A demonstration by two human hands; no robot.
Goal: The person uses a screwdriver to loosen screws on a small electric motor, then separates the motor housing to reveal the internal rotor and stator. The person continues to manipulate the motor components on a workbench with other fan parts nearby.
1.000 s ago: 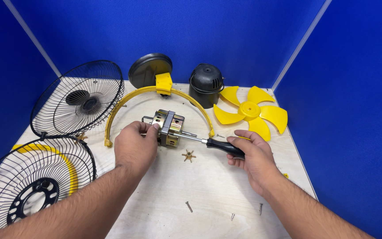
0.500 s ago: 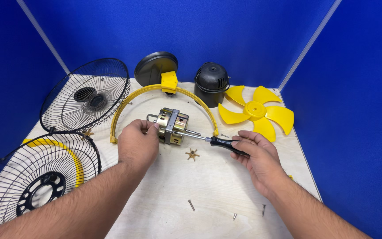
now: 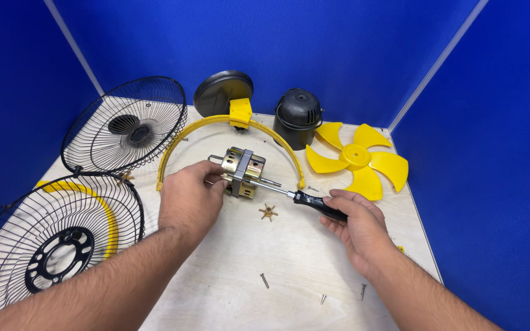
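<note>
My left hand (image 3: 190,197) grips a small brass-and-grey fan motor (image 3: 244,171) from its left side, holding it on the wooden table (image 3: 289,270). My right hand (image 3: 358,228) is closed around the black handle of a screwdriver (image 3: 314,204). The screwdriver's metal shaft points left, and its tip meets the motor's right side next to the motor's own shaft. A small brown star-shaped part (image 3: 268,212) lies on the table just below the screwdriver shaft.
A yellow curved bracket with black base (image 3: 231,119) arches behind the motor. A black motor cover (image 3: 299,116) and yellow fan blade (image 3: 358,158) lie at back right. Two black wire grilles (image 3: 124,125) (image 3: 50,245) sit at left. Loose screws (image 3: 265,280) lie near the front edge.
Both hands stay on the motor and the screwdriver in nearly the same pose; the view has shifted slightly, and the screwdriver handle sits a little lower and more level.
</note>
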